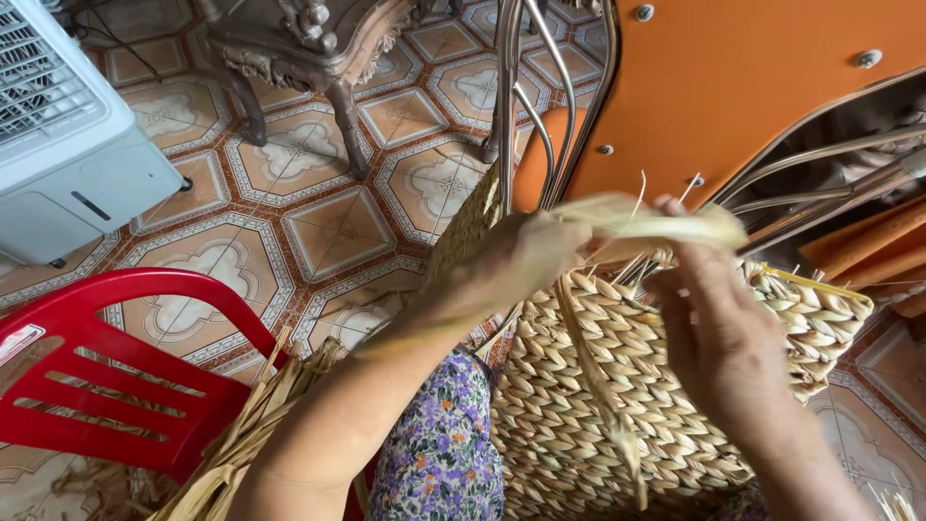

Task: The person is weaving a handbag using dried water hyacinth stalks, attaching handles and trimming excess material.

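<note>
Pale dried strand (666,224) is being pinched at both ends: left hand (511,265) fingers are being closed around its left end, right hand (719,338) fingers (675,217) are being narrowed on its right end, so the strand is being kept taut and flat just above the basket rim, likely so it can be laid into the weave. Woven straw basket (598,405) is being rested on its side against the lap, directly under both hands, with loose stake ends being left sticking up at the rim; one long strand is being left hanging down its face. Bundle of spare dried strands (251,434) is being kept beside the left forearm, within reach, next to the floral-print clothing (439,444). Outward: red plastic chair (106,386) lower left, orange chair with chrome tube frame (733,87) upper right, white fan unit (68,135) upper left, carved wooden furniture leg (318,58) at top. All is being carried by a patterned tile floor (328,232); no tabletop is being shown.
</note>
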